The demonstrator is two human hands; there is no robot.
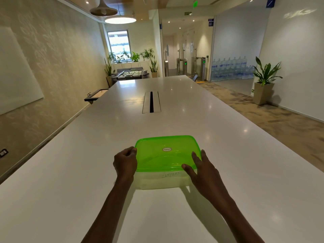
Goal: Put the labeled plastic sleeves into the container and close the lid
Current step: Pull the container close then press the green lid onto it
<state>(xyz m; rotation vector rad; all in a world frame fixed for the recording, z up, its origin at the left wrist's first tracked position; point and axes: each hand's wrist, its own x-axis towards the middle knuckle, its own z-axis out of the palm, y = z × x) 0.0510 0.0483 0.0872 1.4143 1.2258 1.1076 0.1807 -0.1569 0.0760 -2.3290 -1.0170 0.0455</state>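
Container lid up, long axis left-right, hands flanking

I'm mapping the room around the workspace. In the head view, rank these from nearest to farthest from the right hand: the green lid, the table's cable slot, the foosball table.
1. Green lid: under the right hand, whose fingers rest on its right edge.
2. Cable slot: mid-table, straight ahead.
3. Foosball table: beyond the table's far end, toward the left.
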